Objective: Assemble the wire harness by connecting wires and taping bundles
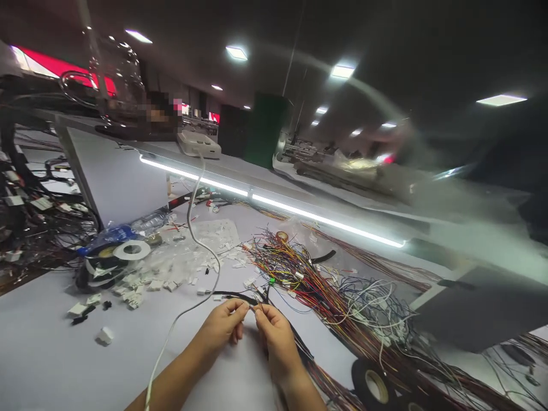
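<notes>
My left hand [223,326] is closed in a pinch at the middle of the white table, its thumb and forefinger on a thin wire [252,308]. My right hand [277,338] pinches the same spot from the right, fingertips nearly touching those of the left. Exactly how the wire ends sit between the fingers is too small to make out. A black-sleeved cable [234,294] with a white connector [202,292] at its left end runs just beyond my fingertips. Beside my right hand lies a large bundle of coloured wires [317,291].
Loose white connectors [132,298] and clear plastic bags [180,257] cover the left side. A white cord [218,260] hangs from a white box [199,144] on the shelf and crosses my left forearm. Black tape rolls [363,379] lie front right. A light strip [299,214] edges the shelf.
</notes>
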`<action>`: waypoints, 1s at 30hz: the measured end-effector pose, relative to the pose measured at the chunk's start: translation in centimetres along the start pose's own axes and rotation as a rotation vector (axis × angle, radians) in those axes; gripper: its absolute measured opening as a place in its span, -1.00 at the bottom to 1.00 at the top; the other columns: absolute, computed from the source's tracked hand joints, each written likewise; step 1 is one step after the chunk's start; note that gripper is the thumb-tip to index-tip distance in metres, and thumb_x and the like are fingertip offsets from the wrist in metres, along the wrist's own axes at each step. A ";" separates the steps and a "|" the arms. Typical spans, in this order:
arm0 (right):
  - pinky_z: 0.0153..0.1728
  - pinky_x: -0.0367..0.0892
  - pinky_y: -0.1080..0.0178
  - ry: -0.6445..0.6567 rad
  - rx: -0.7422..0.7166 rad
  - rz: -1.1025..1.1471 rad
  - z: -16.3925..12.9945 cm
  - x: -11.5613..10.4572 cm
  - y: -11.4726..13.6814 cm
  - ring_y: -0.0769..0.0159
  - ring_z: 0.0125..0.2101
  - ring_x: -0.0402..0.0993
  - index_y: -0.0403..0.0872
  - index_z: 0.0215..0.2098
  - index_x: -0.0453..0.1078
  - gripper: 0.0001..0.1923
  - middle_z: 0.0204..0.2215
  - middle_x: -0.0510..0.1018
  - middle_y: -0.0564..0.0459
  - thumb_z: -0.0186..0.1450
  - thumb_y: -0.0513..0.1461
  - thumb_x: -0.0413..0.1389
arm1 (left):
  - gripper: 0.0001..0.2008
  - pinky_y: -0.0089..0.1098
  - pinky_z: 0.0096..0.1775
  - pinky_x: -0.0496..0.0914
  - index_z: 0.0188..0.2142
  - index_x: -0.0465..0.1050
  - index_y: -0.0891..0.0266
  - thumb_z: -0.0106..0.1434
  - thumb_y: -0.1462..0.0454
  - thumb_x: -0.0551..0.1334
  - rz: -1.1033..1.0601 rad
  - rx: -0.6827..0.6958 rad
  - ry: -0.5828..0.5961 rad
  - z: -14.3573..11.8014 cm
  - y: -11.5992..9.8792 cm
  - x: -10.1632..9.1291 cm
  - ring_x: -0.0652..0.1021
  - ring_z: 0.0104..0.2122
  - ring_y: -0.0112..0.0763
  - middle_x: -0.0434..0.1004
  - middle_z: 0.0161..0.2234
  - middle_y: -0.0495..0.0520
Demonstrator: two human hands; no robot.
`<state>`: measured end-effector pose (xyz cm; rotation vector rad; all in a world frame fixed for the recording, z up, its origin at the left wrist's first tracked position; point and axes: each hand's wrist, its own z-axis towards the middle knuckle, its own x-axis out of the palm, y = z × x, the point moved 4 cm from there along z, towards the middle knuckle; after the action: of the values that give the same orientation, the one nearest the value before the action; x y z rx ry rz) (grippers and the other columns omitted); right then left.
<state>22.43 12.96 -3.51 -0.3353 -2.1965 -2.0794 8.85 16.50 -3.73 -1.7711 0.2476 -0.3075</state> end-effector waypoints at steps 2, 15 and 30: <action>-0.54 0.05 0.40 -0.011 0.055 0.026 0.1 -0.3 -0.7 0.47 -0.58 0.05 -0.12 -0.34 0.40 -0.62 -0.58 0.24 0.19 0.20 0.05 0.19 | -0.52 -0.50 -0.63 0.17 -0.36 0.40 0.24 0.07 -0.15 0.23 -0.009 -0.015 0.019 0.3 0.9 -0.1 0.29 -0.75 -0.52 0.36 -0.75 -0.12; -0.31 0.18 0.35 0.027 0.029 0.053 -0.2 0.0 0.2 0.38 -0.39 0.26 -0.12 -0.30 0.43 -0.69 -0.42 0.41 0.11 0.14 -0.05 0.27 | -0.72 -0.51 -0.60 0.15 -0.37 0.43 0.25 0.10 0.06 0.26 -0.005 -0.076 0.028 -0.2 -0.2 -0.1 0.28 -0.70 -0.53 0.32 -0.75 -0.14; -0.37 0.20 0.33 -0.118 0.048 -0.245 -0.2 -0.9 -0.4 0.34 -0.44 0.30 -0.14 -0.25 0.51 -0.67 -0.44 0.50 0.07 0.10 -0.09 0.25 | -0.74 -0.52 -0.59 0.10 -0.32 0.42 0.24 0.15 0.09 0.26 -0.192 -0.114 0.069 -0.5 0.0 -0.1 0.27 -0.67 -0.54 0.32 -0.73 -0.13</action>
<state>23.16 12.64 -4.05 -0.1969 -2.4638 -2.1724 8.58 16.12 -3.60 -1.9029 0.1461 -0.5019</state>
